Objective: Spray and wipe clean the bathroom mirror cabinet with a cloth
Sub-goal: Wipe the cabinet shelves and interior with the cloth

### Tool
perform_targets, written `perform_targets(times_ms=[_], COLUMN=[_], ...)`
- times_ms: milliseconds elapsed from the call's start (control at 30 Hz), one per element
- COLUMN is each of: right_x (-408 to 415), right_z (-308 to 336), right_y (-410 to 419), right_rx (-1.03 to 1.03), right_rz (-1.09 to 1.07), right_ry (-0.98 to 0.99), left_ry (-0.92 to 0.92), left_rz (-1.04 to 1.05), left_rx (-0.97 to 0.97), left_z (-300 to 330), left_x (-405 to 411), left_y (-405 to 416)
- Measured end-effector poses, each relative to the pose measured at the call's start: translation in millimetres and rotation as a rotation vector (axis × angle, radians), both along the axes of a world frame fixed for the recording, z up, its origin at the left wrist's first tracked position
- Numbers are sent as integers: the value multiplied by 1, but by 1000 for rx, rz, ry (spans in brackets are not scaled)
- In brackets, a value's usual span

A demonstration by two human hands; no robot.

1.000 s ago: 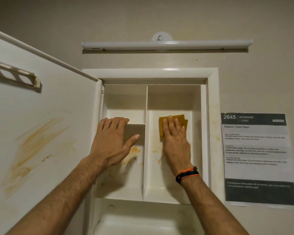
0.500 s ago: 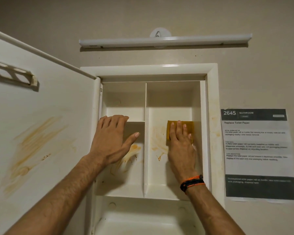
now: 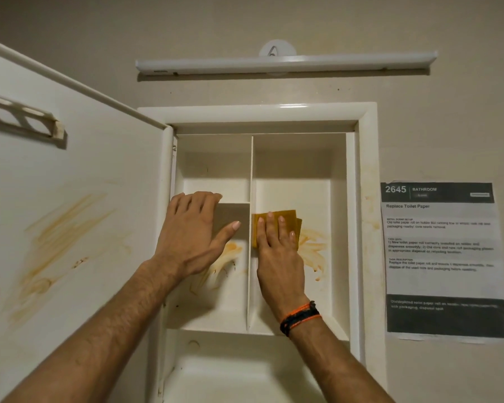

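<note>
Big white cabinet door (image 3: 70,213) hangs open at left, inside face streaked w/ orange-brown smears, not yet wiped by the look of it. Recessed white plastic mirror cabinet (image 3: 367,199) sits in the beige wall, split by a vertical divider (image 3: 250,271) into left & right compartments, w/ a short shelf (image 3: 234,202) in the left one. White tube light (image 3: 285,64) above; printed paper notice (image 3: 440,257) taped to the wall at right. Left hand (image 3: 192,237) rests flat, fingers straight, over the left compartment w/ fingertips at the shelf edge, bracing; it holds nothing. Right hand (image 3: 277,251) w/ orange-black wrist bands presses the folded mustard-yellow cloth (image 3: 277,225) flat against the back wall of the right compartment, just beside the divider; fingers straight on top, no curled grip, palm pressure only. Orange stain (image 3: 312,248) shows right of the cloth, another in the left compartment behind the left hand. Step in hand, I judge: scrubbing the right compartment's back wall. To do it well: keep the cloth flat, firm even pressure, overlapping passes across toward the stain, refold to a clean face once it loads up so grime isn't respread. No spray bottle in view. Task looks early-to-mid: left compartment, door & frame marks are left.
</note>
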State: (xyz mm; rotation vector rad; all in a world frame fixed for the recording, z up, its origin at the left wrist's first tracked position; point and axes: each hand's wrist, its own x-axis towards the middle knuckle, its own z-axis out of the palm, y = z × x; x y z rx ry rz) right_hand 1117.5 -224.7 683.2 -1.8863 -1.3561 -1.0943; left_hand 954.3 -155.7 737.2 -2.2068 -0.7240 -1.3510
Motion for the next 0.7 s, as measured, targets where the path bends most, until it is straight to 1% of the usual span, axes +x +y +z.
perform_targets(times_ms=[100,367,700], right_x=[6,39,34], right_z=[-11,13,-16], right_y=[-8,-38,-37], right_rx=[-27,96,70], right_rz=[13,-103,-125], right_ry=[-20,46,105], left_ry=[-1,4,9], left_rz=[5,6,7], left_rx=[-2,-4,-9], left_z=[0,-1,-1], left_x=[0,0,-1], left_y=[0,1,0])
